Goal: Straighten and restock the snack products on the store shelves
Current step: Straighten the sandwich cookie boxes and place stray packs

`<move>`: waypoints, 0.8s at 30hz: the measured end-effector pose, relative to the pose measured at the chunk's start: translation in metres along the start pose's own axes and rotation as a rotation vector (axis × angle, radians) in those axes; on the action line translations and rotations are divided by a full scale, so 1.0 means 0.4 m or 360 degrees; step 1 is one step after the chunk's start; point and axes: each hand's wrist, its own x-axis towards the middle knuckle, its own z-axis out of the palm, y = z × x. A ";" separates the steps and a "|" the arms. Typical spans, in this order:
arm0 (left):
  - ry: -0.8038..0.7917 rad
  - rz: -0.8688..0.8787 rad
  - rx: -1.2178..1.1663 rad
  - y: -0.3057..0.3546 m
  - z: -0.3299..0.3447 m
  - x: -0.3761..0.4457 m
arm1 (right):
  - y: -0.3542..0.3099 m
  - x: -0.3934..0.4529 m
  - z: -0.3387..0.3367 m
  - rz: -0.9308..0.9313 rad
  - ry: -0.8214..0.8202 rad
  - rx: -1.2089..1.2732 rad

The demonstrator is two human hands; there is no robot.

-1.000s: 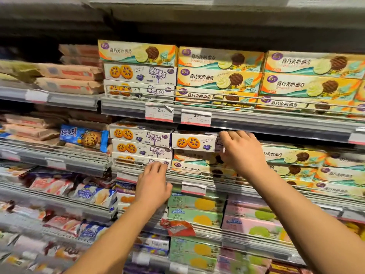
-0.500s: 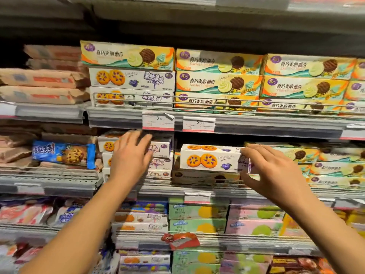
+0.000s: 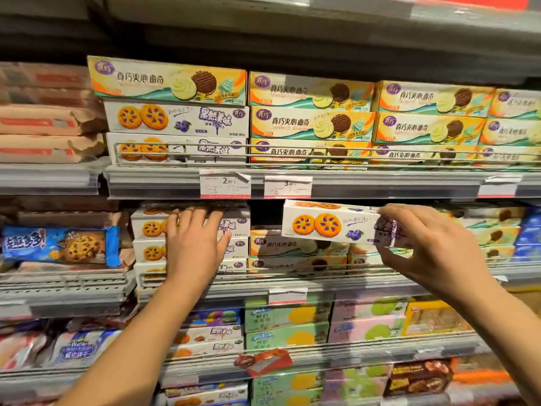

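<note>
Your right hand [image 3: 433, 250] pinches a white blueberry cookie box [image 3: 330, 222] by its end; your left hand [image 3: 194, 244], fingers straight, presses the stacked boxes [image 3: 152, 230]

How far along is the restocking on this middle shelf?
Done: the white box stack on the left looks squared, with the left hand flat on it. In hand: the right hand pinches one white box, lifted off the yellow boxes. Left: placing it; a red packet lies loose lower down.

White blueberry-cookie box [image 3: 330, 222] held level above yellow sandwich-cookie boxes [image 3: 295, 249], beside matching stack [image 3: 152, 230].
</note>
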 end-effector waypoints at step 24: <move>0.0212 0.0245 0.0195 -0.067 -0.387 0.417 | -0.022 0.139 -0.121 -0.0083 0.0294 0.0175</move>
